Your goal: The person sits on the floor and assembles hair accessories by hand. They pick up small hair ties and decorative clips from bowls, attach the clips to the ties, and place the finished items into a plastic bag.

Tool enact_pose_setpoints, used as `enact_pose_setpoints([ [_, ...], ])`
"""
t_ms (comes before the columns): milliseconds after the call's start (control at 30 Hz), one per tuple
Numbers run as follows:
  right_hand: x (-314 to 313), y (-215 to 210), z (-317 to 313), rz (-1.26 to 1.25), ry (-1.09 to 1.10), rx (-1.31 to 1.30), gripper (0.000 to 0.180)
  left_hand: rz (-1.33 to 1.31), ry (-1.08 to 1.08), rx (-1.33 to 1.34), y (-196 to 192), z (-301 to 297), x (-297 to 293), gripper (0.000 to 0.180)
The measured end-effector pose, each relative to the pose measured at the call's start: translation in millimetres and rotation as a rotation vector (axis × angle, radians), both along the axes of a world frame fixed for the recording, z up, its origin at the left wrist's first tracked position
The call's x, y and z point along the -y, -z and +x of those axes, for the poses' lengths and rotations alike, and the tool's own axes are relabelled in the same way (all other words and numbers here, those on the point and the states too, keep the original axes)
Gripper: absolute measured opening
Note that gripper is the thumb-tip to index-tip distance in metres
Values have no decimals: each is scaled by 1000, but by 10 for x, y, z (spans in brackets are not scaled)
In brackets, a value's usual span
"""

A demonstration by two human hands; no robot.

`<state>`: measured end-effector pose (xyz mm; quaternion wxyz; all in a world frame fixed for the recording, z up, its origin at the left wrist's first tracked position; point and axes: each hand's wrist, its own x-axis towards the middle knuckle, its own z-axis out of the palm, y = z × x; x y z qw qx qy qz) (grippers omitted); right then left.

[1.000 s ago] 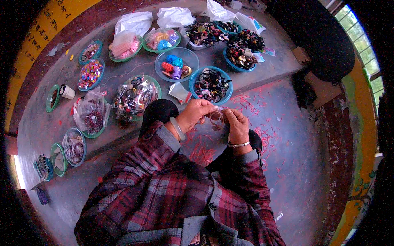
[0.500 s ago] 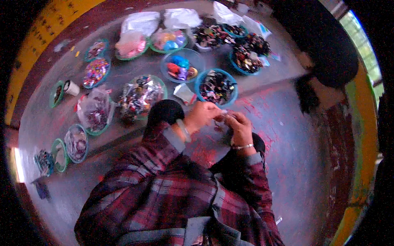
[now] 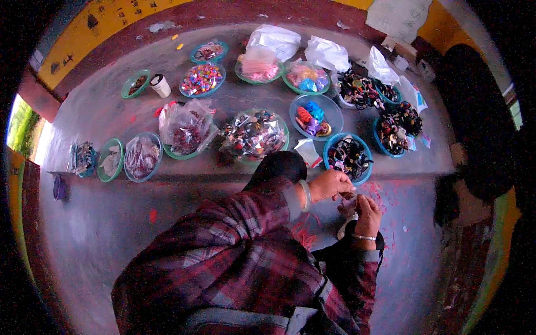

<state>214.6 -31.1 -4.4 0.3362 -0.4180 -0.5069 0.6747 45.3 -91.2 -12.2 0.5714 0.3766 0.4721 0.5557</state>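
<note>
My left hand (image 3: 329, 186) has its fingers pinched together, and a white bangle circles the wrist. Close by on the right, my right hand (image 3: 367, 216) is also closed in a pinch, with a thin bracelet at its wrist. Between the fingertips is a small, clear plastic bag (image 3: 348, 202); its contents are too small to make out. Just beyond the hands stands a blue basket (image 3: 371, 167) of dark hair ties. A flat white packet (image 3: 306, 151) lies left of that basket. Both hands are above my knees.
On the raised ledge stand several baskets: colourful beads (image 3: 202, 79), bagged pieces (image 3: 254, 134), blue and red bundles (image 3: 311, 117), dark accessories (image 3: 392, 131). White plastic bags (image 3: 273, 42) lie behind. A white cup (image 3: 160, 85) stands at left. Someone in dark clothing (image 3: 474, 123) sits at right.
The view has swung, so the baskets and my hands appear farther right and lower. Both hands stay close together, still pinching, and the clear bag shows between them.
</note>
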Motion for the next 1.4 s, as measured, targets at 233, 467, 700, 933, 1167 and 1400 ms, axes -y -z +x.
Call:
enact_pose_setpoints([
  [233,2,-9,31,64,25,69,9,-24,65,210,-16,-23,21,21],
  [467,45,-65,-43,-37,22,-81,12,34,111,264,89,46,6,20],
  [700,-9,-15,-63,-70,71,-175,18,71,5,221,-122,-120,102,19],
  [933,3,-10,6,18,16,-66,20,190,-494,-46,-645,-1348,733,25],
  [1167,44,-4,-99,6,-3,-15,19,-43,-911,-77,321,-2290,1574,15],
  [1400,58,-14,-141,-67,-67,-51,17,-154,-1096,207,1026,-2318,1723,11],
])
